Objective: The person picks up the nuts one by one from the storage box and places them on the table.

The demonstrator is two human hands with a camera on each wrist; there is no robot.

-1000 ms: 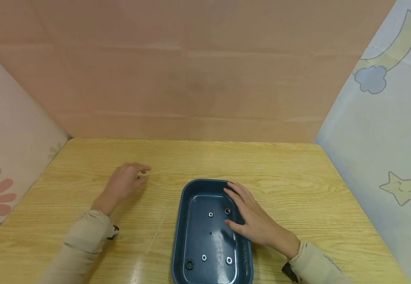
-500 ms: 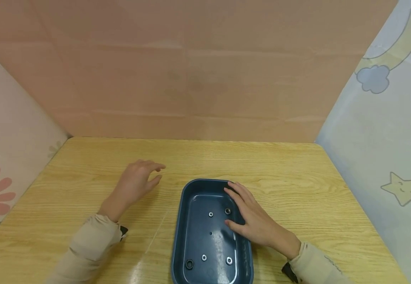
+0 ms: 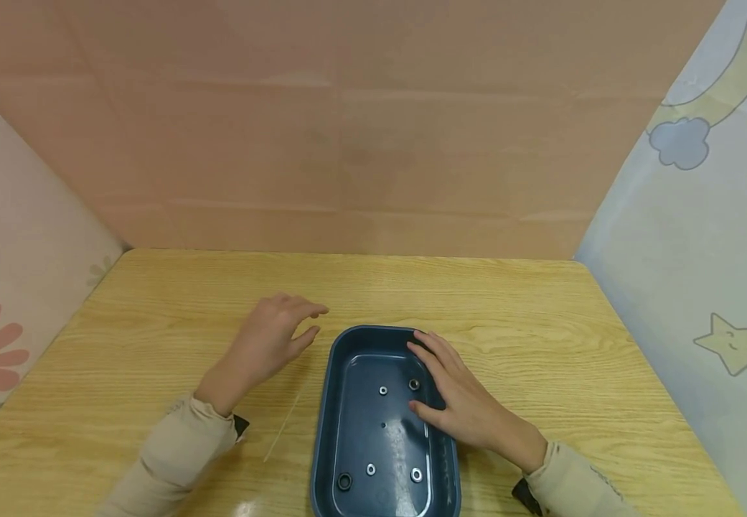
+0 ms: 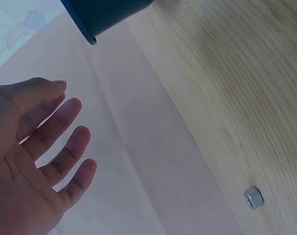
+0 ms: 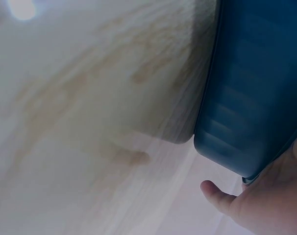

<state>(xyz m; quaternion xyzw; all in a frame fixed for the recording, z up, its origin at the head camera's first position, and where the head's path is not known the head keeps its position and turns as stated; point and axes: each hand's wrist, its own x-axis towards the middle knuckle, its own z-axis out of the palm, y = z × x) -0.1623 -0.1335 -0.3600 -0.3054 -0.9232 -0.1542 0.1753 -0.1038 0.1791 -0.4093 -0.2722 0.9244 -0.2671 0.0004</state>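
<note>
My left hand (image 3: 271, 332) is held above the table left of a dark blue tray (image 3: 323, 431), thumb and index finger apart with nothing between them. In the left wrist view its fingers are loosely bent, and a metal nut (image 4: 254, 197) lies on the wood; the head view does not show this nut. My right hand (image 3: 466, 402) rests over the tray's right rim with its fingers spread, fingertips inside. Inside the tray lie several nuts, among them a dark larger nut (image 3: 344, 481), a nut near the right fingers (image 3: 414, 384) and a small silver nut (image 3: 383, 390).
The wooden table (image 3: 528, 309) extends around the tray. A brown-pink sheet (image 3: 347, 158) stands behind it, with patterned panels at both sides. A thin pale line (image 3: 283, 427) runs along the wood left of the tray.
My left hand has moved right toward the tray, its thumb and index finger parting more. A small dark spot seen by its fingers a second ago is out of sight. The right hand stays put.
</note>
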